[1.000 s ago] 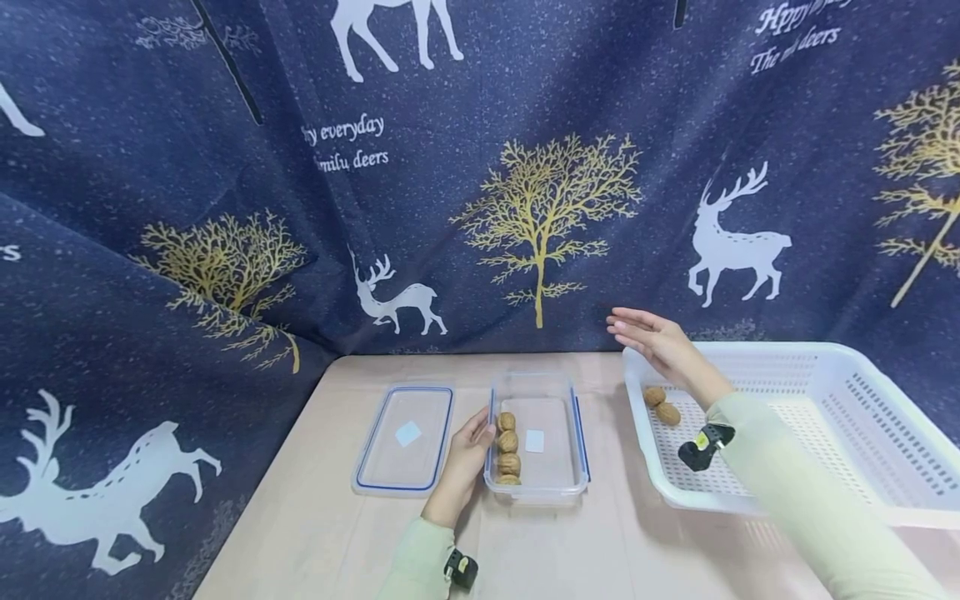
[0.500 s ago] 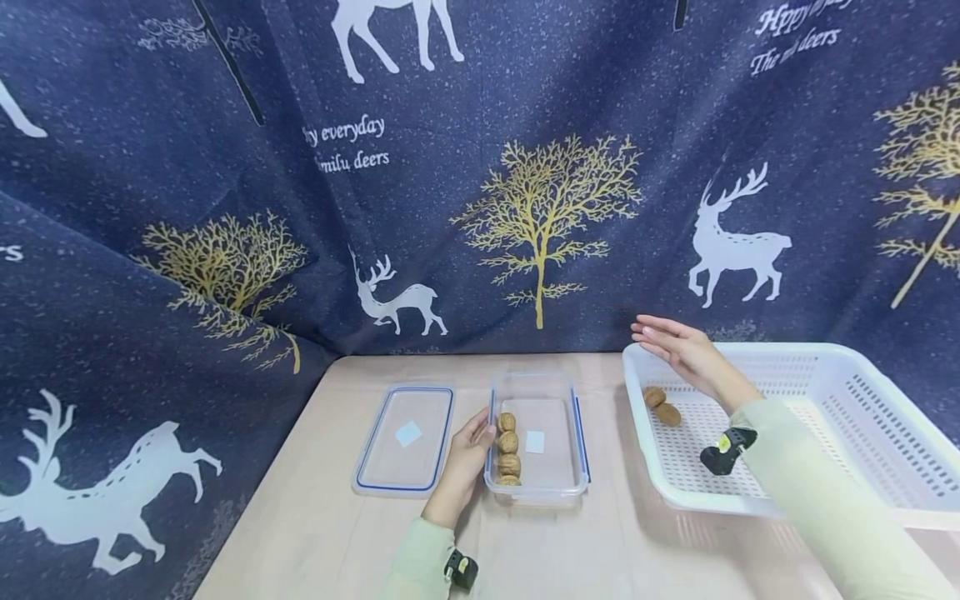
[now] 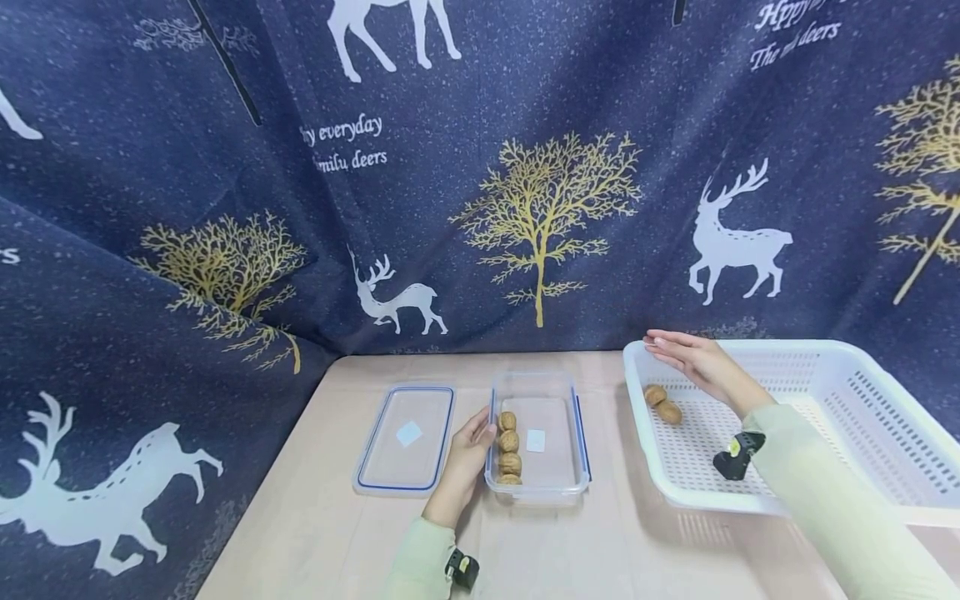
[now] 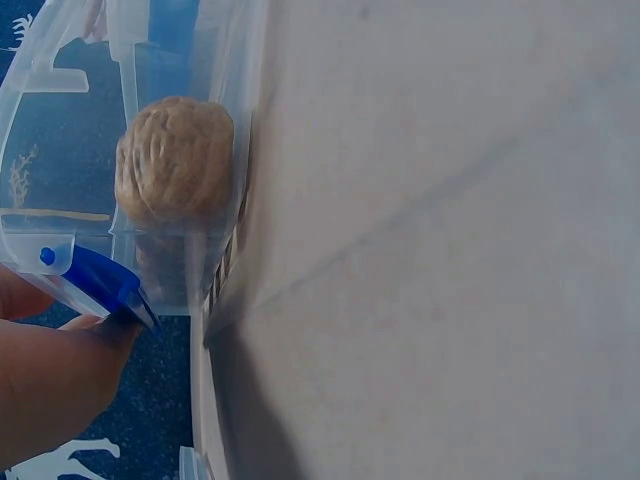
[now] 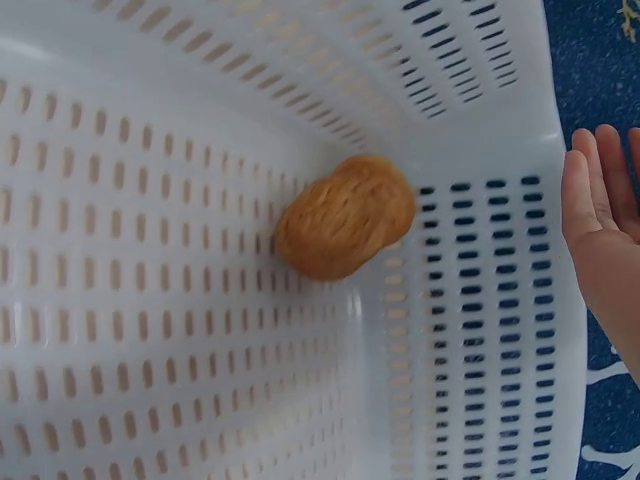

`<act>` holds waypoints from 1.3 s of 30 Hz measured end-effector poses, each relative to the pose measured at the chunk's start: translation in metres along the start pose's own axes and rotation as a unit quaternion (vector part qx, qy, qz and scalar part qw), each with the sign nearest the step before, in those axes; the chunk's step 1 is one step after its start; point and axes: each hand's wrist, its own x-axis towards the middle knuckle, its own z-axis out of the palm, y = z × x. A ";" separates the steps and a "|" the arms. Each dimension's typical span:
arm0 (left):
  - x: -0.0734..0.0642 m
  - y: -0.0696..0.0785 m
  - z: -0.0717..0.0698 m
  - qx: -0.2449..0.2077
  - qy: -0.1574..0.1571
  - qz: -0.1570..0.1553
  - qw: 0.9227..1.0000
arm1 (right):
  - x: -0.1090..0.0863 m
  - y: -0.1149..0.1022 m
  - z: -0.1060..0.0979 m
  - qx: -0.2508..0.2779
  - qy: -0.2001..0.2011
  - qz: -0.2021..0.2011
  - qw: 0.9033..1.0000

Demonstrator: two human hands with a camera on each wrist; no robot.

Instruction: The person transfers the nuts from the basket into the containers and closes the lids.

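Note:
A clear plastic food container (image 3: 558, 479) stands mid-table with several walnuts (image 3: 509, 442) in a row along its left wall. My left hand (image 3: 467, 454) holds that left side, with the thumb (image 4: 70, 370) at a blue clasp (image 4: 100, 283) in the left wrist view. Over the far left corner of a white plastic basket (image 3: 660, 475), my right hand (image 3: 697, 360) is raised with its fingers straight and nothing in them. Two walnuts (image 3: 663, 404) lie inside the basket below it; in the right wrist view these walnuts (image 5: 345, 218) partly overlap near the basket wall.
Left of the container lies its lid (image 3: 405, 437), with a blue seal and a pale label. Behind the table hangs a dark blue curtain (image 3: 480, 183) printed with deer and trees. The basket's wall rises between its walnuts and the container.
My right hand has moved to the right and slightly down, from beyond the basket's left edge to over its far left corner. The left hand, container and walnuts stay put.

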 end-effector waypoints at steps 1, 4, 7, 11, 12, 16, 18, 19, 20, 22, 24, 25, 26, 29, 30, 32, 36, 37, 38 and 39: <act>0.000 0.000 0.000 0.000 0.000 0.000 1.000 | -0.001 0.001 -0.001 -0.004 -0.002 0.003 1.000; 0.000 0.000 0.000 0.000 0.000 0.002 1.000 | -0.001 0.006 -0.006 -0.007 -0.013 0.009 1.000; 0.001 0.000 0.000 -0.001 0.002 0.001 1.000 | -0.002 0.010 -0.010 -0.003 -0.027 0.007 1.000; 0.001 -0.001 0.000 -0.004 0.003 0.002 1.000 | -0.003 0.015 -0.015 -0.014 -0.036 0.014 0.999; 0.002 -0.002 0.000 -0.005 0.004 0.002 1.000 | -0.003 0.015 -0.016 -0.024 -0.036 0.019 0.999; 0.002 -0.001 0.000 -0.008 0.002 0.004 1.000 | -0.005 0.019 -0.022 -0.061 -0.047 0.037 0.996; 0.001 0.000 0.000 -0.008 0.002 0.004 1.000 | -0.006 0.021 -0.024 -0.079 -0.049 0.046 0.995; 0.001 0.000 0.000 -0.008 0.001 0.004 1.000 | -0.006 0.022 -0.026 -0.086 -0.050 0.051 0.994; 0.001 0.001 0.000 -0.008 0.001 0.005 1.000 | -0.007 0.023 -0.028 -0.095 -0.050 0.058 0.993; 0.000 0.001 0.001 -0.009 0.001 0.005 1.000 | -0.007 0.025 -0.031 -0.117 -0.047 0.070 0.989; 0.000 0.002 0.001 -0.010 -0.001 0.007 1.000 | -0.007 0.028 -0.033 -0.142 -0.048 0.082 0.985; -0.001 0.003 0.001 -0.011 -0.001 0.007 1.000 | -0.007 0.029 -0.034 -0.155 -0.051 0.089 0.983; -0.001 0.003 0.001 -0.012 -0.001 0.008 1.000 | -0.008 0.030 -0.035 -0.166 -0.052 0.094 0.980; -0.001 0.004 0.001 -0.013 -0.002 0.009 1.000 | -0.008 0.034 -0.038 -0.202 -0.059 0.106 0.972; -0.001 0.003 0.001 -0.014 -0.001 0.008 1.000 | -0.009 0.035 -0.039 -0.212 -0.059 0.112 0.969; -0.001 0.003 0.001 -0.015 0.000 0.007 1.000 | -0.009 0.036 -0.040 -0.227 -0.068 0.116 0.965; 0.001 0.002 0.001 -0.010 0.003 0.007 1.000 | -0.011 0.039 -0.040 -0.237 -0.092 0.121 0.960; 0.001 0.001 0.001 -0.009 0.003 0.007 1.000 | -0.011 0.039 -0.039 -0.237 -0.100 0.118 0.959; 0.001 0.001 0.001 -0.008 0.004 0.008 1.000 | -0.012 0.040 -0.039 -0.238 -0.102 0.121 0.958; 0.001 0.001 0.001 -0.007 0.004 0.008 1.000 | -0.012 0.040 -0.039 -0.241 -0.106 0.122 0.957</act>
